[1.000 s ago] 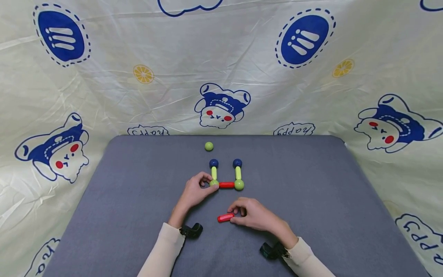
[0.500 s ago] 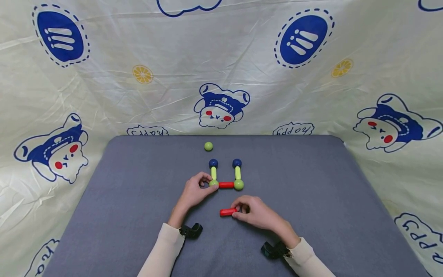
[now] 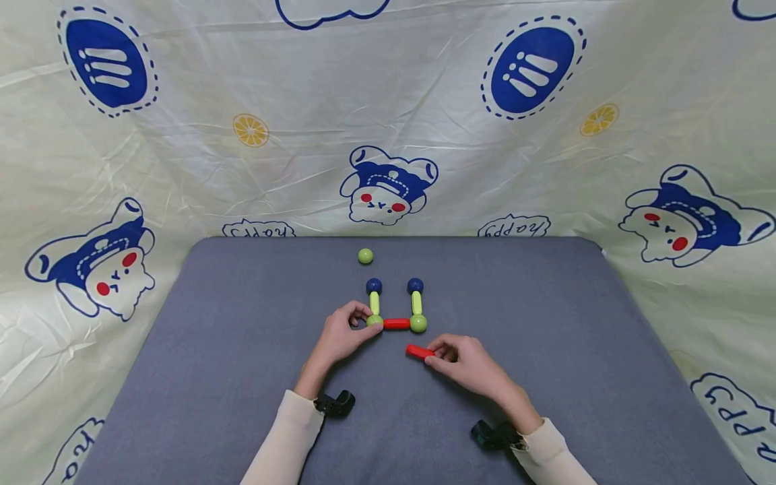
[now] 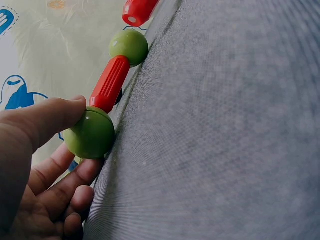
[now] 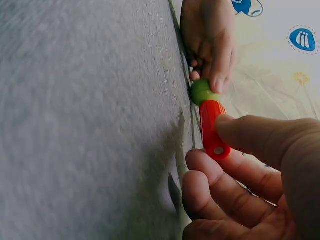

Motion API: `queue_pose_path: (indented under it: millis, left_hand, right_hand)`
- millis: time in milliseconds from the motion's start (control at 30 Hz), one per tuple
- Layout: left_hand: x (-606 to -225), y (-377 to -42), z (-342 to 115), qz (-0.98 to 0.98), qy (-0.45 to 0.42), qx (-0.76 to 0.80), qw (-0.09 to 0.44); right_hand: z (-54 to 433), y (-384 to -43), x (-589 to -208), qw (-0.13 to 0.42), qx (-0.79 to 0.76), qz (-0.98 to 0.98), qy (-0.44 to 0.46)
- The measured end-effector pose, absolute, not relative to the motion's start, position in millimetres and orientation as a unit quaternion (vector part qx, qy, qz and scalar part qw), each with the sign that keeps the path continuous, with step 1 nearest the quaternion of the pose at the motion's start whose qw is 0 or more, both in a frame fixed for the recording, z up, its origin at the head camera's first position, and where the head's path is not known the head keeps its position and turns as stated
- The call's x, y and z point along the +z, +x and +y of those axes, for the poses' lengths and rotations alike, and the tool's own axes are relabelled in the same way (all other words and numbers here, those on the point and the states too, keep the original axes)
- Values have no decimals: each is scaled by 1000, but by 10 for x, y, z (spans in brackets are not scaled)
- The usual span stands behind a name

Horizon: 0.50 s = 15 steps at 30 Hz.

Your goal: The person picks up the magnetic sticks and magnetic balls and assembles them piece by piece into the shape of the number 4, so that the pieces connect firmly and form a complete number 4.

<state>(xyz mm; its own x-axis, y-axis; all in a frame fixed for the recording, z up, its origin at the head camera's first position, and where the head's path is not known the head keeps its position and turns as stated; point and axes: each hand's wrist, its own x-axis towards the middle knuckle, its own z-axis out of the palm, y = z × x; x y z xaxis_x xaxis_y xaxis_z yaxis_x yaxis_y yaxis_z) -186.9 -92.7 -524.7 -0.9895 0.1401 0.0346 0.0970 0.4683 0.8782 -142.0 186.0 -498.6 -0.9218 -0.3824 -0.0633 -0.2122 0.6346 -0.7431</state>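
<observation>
My left hand pinches a green ball between thumb and fingers. That ball is the near left corner of a U-shaped figure on the table. A red rod joins it to a second green ball. From each green ball a yellow-green rod runs away from me to a dark blue ball. Nearer me, my right hand holds another red rod by one end, its free end pointing left, apart from the figure.
A loose green ball lies beyond the figure, near the far edge of the grey table. A printed sheet hangs behind and along both sides. Both wrists carry black devices.
My right hand has carried its red rod rightward and away from me, toward the figure, and the rod has turned. My left hand stays on the green ball.
</observation>
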Motion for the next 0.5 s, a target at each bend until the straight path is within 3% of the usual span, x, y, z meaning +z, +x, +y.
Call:
queue_pose_path:
  millis: [500]
  left_hand:
    - [-5235, -1873, -933, 854, 66, 515, 22]
  right_hand:
    - [1958, -1438, -4973, 55, -399, 910, -99]
